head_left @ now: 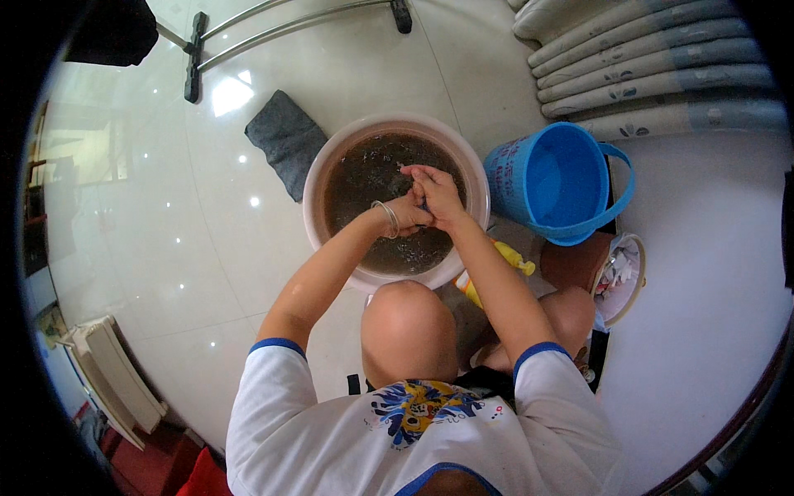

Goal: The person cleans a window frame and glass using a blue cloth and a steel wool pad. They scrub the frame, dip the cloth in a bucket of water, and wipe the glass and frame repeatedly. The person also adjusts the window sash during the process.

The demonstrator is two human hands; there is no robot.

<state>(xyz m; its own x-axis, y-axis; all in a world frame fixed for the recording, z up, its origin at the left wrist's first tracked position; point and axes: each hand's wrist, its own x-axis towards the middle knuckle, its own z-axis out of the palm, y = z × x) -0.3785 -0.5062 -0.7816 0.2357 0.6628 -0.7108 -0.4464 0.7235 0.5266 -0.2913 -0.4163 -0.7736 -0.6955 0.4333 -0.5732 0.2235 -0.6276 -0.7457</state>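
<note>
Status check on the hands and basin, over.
Left hand and right hand together over pale pink basin; grip contents unclear. Basin holds murky water. Blue bucket close by, right of basin.

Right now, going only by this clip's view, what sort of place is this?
Probably a room in a home: glossy pale floor tiles, patterned fabric folds that look like a gathered curtain, and a pale pink basin of murky water set on the floor.

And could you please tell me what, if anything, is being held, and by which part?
The left hand and right hand meet over the basin; a dark bit shows between them, but whether anything is held, or where, cannot be told.
</note>
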